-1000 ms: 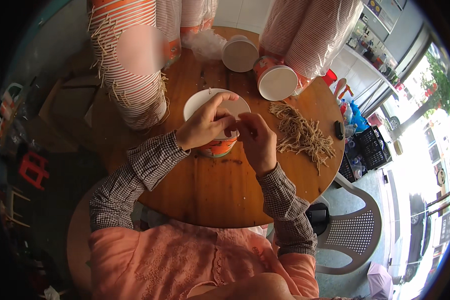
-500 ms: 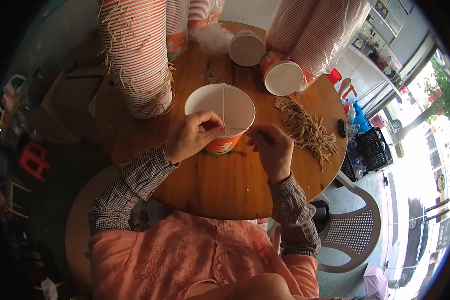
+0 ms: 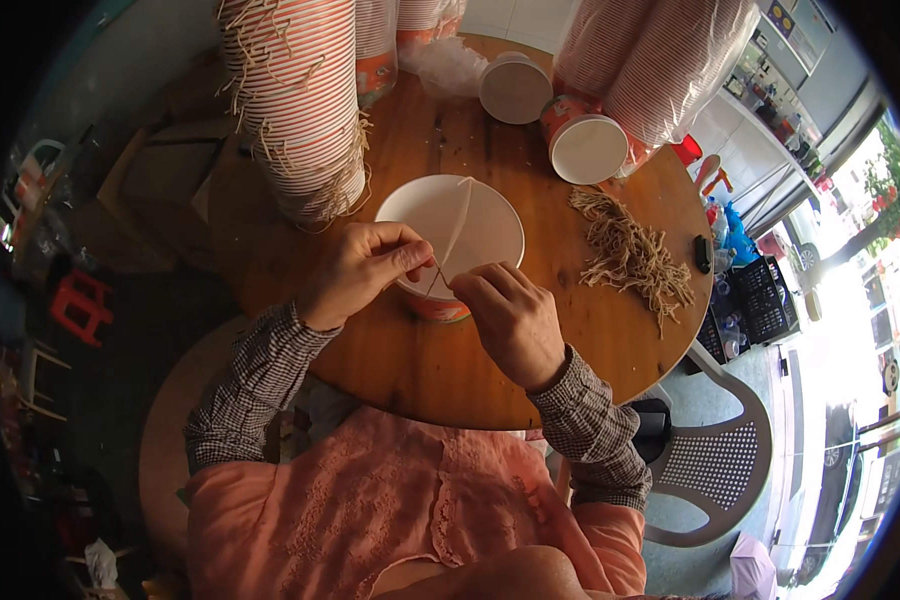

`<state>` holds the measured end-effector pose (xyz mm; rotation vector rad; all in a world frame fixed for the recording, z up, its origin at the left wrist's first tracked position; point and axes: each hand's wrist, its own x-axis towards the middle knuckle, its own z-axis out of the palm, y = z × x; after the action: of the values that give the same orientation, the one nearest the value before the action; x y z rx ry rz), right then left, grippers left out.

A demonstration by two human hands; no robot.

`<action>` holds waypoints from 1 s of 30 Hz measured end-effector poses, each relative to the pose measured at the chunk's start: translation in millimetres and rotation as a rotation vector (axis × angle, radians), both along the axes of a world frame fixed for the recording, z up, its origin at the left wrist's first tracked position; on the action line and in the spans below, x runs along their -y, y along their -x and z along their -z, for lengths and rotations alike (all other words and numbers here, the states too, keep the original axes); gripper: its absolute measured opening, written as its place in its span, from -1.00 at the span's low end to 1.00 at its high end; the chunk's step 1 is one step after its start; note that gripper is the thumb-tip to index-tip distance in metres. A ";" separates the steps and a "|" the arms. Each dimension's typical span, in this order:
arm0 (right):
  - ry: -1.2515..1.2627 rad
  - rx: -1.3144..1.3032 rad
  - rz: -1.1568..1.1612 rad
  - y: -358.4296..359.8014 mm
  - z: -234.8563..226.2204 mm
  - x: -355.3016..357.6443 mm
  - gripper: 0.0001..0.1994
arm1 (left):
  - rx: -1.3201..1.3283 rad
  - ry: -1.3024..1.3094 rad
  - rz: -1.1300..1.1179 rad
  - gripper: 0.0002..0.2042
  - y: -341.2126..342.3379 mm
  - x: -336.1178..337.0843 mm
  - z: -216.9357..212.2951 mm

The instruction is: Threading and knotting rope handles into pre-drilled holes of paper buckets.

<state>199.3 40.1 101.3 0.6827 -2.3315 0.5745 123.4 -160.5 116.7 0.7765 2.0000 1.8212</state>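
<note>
A white-lined paper tub [image 3: 497,225] with an orange outside stands on the round wooden table before me. A pale string [image 3: 459,222] runs from its far rim across the mouth to the near side, where its ends cross between my fingers. My left hand [image 3: 362,278], at the tub's near left rim, pinches one end between thumb and forefinger. At the near right, my right hand [image 3: 515,322] is closed on the other end, its fingertips partly hidden. Both hands cover part of the tub's near side.
A tall stack of paper tubs [image 3: 300,110] draped with strings stands at the left. A pile of strings [image 3: 635,255] lies at the right. Two tubs on their sides [image 3: 515,90] [image 3: 588,150] and bagged stacks [image 3: 660,70] stand behind. A grey chair [image 3: 715,465] is at the right.
My right hand has moved left and nearer to my left hand. The string's ends now cross between my fingers, and its far part has gone slanted. The whole view has shifted slightly.
</note>
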 end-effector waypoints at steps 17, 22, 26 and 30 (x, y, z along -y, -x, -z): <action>-0.102 -0.129 0.161 -19.1 -15.9 -26.1 -0.77 | -0.256 -0.014 0.046 -0.85 12.8 -22.2 14.4; -0.169 -0.096 0.083 -20.1 -19.3 -18.3 -0.79 | -0.702 0.138 -0.089 -0.82 7.4 -32.9 1.3; -0.144 -0.071 -0.005 -14.3 -22.3 -11.8 -0.75 | -0.004 0.056 0.169 -0.83 6.2 -24.4 5.5; -0.156 -0.121 -0.048 5.7 -22.1 -10.2 -0.73 | 0.145 -0.135 0.152 -0.85 4.7 -26.8 19.9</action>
<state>193.6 50.3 123.4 0.8246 -2.2679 0.3640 118.6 -133.7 96.8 0.7874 1.6956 1.8807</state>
